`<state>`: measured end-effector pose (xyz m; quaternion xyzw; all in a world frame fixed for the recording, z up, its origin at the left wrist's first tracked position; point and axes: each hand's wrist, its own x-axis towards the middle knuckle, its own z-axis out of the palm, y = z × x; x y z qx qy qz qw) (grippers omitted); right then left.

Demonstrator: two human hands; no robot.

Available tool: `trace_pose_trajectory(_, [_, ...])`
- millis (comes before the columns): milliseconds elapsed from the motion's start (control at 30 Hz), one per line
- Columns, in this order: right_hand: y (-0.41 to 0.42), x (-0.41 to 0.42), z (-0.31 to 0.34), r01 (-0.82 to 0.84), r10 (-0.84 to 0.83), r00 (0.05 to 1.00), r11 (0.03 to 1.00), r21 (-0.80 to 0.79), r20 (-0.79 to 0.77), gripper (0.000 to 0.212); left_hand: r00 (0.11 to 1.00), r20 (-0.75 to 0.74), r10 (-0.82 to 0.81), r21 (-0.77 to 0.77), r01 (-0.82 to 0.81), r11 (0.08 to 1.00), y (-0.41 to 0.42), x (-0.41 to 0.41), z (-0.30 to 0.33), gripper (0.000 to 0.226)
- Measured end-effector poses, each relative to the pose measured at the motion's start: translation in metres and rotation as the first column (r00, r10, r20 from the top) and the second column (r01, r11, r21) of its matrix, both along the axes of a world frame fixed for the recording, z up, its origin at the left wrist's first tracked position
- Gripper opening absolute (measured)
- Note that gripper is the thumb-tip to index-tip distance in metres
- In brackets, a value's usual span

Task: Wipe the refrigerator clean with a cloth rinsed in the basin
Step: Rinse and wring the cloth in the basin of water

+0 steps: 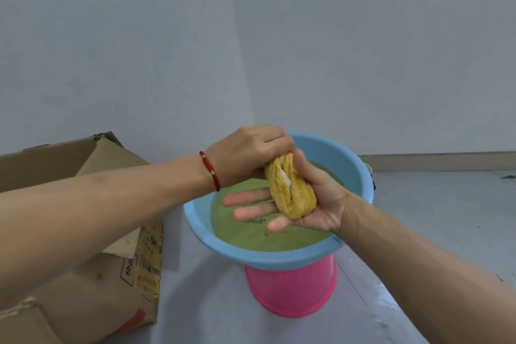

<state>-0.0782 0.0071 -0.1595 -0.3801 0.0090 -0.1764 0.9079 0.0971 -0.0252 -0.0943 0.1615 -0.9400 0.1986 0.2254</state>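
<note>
A twisted yellow terry cloth (290,190) was held above a round blue plastic basin (279,257) of greenish water. The left hand (245,153), a red cord bracelet (210,171) on its wrist, gripped the cloth's upper end with curled fingers. The right hand (304,204) lay palm up beneath it, fingers straight, thumb seemingly against the cloth. The basin sat on an upturned pink plastic bucket (290,290), just beside a worn brown cardboard box (83,274).

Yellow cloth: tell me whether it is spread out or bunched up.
Bunched up. The yellow cloth is twisted into a thick roll, gripped at its top by the left hand, resting on the right hand's open palm.
</note>
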Motion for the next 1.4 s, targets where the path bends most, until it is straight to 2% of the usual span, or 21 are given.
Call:
trace_pose_trajectory(67, [0.001, 0.002, 0.005, 0.095, -0.124, 0.973, 0.984, -0.154, -0.197, 0.041, 0.990, 0.138, 0.022, 0.015, -0.024, 1.000, -0.007, 0.005, 0.001, 0.006])
trace_pose_trajectory(100, [0.001, 0.004, 0.007, 0.150, -0.233, 0.913, 0.955, -0.257, -0.335, 0.022, 0.970, 0.234, 0.058, 0.049, -0.072, 0.996, -0.009, 0.007, -0.001, 0.009])
trace_pose_trajectory(167, [-0.003, 0.009, 0.007, 0.165, -0.491, 0.672, 0.829, -0.535, -0.555, 0.008, 0.866, 0.449, 0.218, 0.103, -0.293, 0.951, -0.006, 0.003, -0.003, 0.012])
trace_pose_trajectory(233, [-0.010, 0.018, 0.001, 0.051, -0.707, 0.433, 0.638, -0.768, -0.559, 0.006, 0.684, 0.590, 0.429, 0.023, -0.545, 0.838, 0.004, -0.009, -0.009, 0.009])
trace_pose_trajectory(300, [-0.014, 0.022, -0.005, -0.172, -0.859, 0.259, 0.410, -0.896, -0.442, 0.013, 0.610, 0.573, 0.548, 0.025, -0.681, 0.732, 0.010, -0.023, -0.022, 0.006])
trace_pose_trajectory(333, [-0.017, 0.021, -0.007, -0.299, -0.901, 0.214, 0.308, -0.903, -0.378, 0.014, 0.603, 0.543, 0.584, 0.065, -0.724, 0.687, 0.011, -0.028, -0.030, 0.010])
trace_pose_trajectory(433, [-0.020, 0.009, -0.008, -0.533, -0.949, 0.207, 0.097, -0.841, -0.240, 0.009, 0.615, 0.476, 0.629, 0.366, -0.789, 0.494, 0.008, -0.035, -0.049, 0.021])
trace_pose_trajectory(500, [-0.022, 0.002, -0.009, -0.634, -0.958, 0.224, -0.001, -0.773, -0.182, 0.026, 0.644, 0.410, 0.646, 0.633, -0.711, 0.307, 0.011, -0.041, -0.061, 0.016])
trace_pose_trajectory(567, [-0.023, -0.002, -0.012, -0.708, -0.957, 0.265, -0.108, -0.698, -0.121, 0.047, 0.653, 0.343, 0.675, 0.834, -0.542, 0.100, 0.019, -0.045, -0.074, 0.012])
trace_pose_trajectory(667, [-0.024, -0.006, -0.015, -0.721, -0.943, 0.330, -0.229, -0.653, -0.033, 0.058, 0.648, 0.298, 0.701, 0.948, -0.290, -0.135, 0.025, -0.047, -0.082, 0.013])
trace_pose_trajectory(767, [-0.026, -0.010, -0.016, -0.708, -0.933, 0.357, -0.300, -0.639, 0.043, 0.050, 0.616, 0.287, 0.734, 0.958, -0.176, -0.227, 0.027, -0.050, -0.083, 0.017])
trace_pose_trajectory(867, [-0.027, -0.008, -0.016, -0.700, -0.930, 0.364, -0.312, -0.642, 0.055, 0.043, 0.625, 0.277, 0.730, 0.961, -0.192, -0.200, 0.025, -0.046, -0.084, 0.020])
trace_pose_trajectory(933, [-0.027, -0.005, -0.014, -0.696, -0.953, 0.303, -0.213, -0.686, -0.011, 0.041, 0.656, 0.303, 0.691, 0.947, -0.291, -0.139, 0.019, -0.040, -0.080, 0.017])
trace_pose_trajectory(967, [-0.028, -0.004, -0.013, -0.692, -0.963, 0.258, -0.132, -0.709, -0.072, 0.039, 0.660, 0.322, 0.679, 0.919, -0.389, -0.057, 0.016, -0.037, -0.079, 0.013])
trace_pose_trajectory(1000, [-0.028, -0.002, -0.012, -0.669, -0.963, 0.227, -0.045, -0.742, -0.146, 0.038, 0.646, 0.340, 0.684, 0.845, -0.529, 0.080, 0.012, -0.033, -0.078, 0.011])
trace_pose_trajectory(1067, [-0.029, 0.000, -0.013, -0.540, -0.906, 0.216, 0.199, -0.818, -0.363, 0.032, 0.627, 0.340, 0.701, 0.538, -0.741, 0.402, 0.005, -0.025, -0.075, 0.016])
trace_pose_trajectory(1100, [-0.030, -0.001, -0.013, -0.401, -0.821, 0.268, 0.381, -0.833, -0.505, 0.028, 0.668, 0.308, 0.677, 0.423, -0.734, 0.531, 0.001, -0.020, -0.074, 0.017])
trace_pose_trajectory(1167, [-0.031, -0.010, -0.012, -0.066, -0.567, 0.492, 0.732, -0.678, -0.661, 0.033, 0.800, 0.270, 0.536, 0.293, -0.598, 0.746, -0.007, -0.006, -0.072, 0.020])
trace_pose_trajectory(1200, [-0.031, -0.017, -0.010, 0.017, -0.455, 0.602, 0.829, -0.559, -0.656, 0.034, 0.858, 0.247, 0.450, 0.232, -0.503, 0.833, -0.012, 0.001, -0.070, 0.021])
trace_pose_trajectory(1267, [-0.026, -0.024, -0.007, 0.057, -0.374, 0.723, 0.870, -0.489, -0.581, 0.028, 0.939, 0.171, 0.298, 0.153, -0.324, 0.934, -0.019, 0.014, -0.065, 0.023])
trace_pose_trajectory(1400, [-0.016, -0.006, -0.010, 0.063, -0.461, 0.678, 0.813, -0.579, -0.573, 0.028, 0.992, 0.088, 0.093, 0.035, -0.097, 0.995, -0.019, 0.015, -0.054, 0.021])
